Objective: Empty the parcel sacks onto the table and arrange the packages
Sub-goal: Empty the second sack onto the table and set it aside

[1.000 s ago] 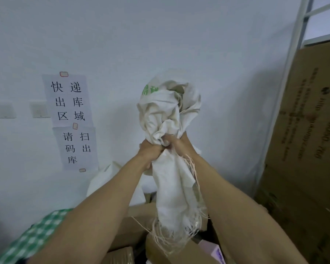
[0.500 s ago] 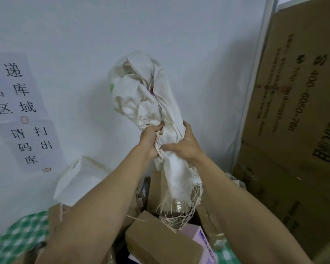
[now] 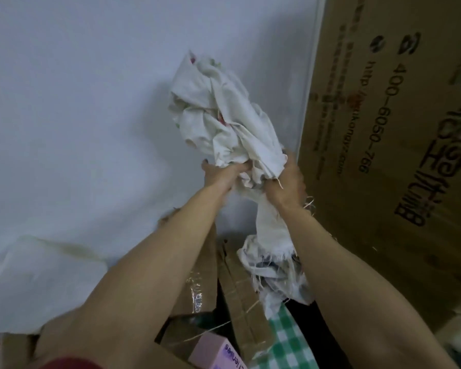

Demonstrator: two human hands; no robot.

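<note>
Here, left hand [image 3: 220, 178] and right hand [image 3: 286, 186] are gripping the bunched sack [image 3: 224, 115], fingers curling round it, its length standing near-upright, frayed end dangling beside the carton [image 3: 389, 161] at right.

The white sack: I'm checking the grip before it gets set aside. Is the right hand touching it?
Touching. The head view shows the right hand curled round the bunched middle of the white sack; the left hand grips it alongside.

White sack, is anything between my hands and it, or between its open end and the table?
Nothing is between them: the left hand and right hand both grip the bunched white sack directly. Under its frayed open end, cardboard boxes lie on the green checked tablecloth, a pink box beside them.
</note>
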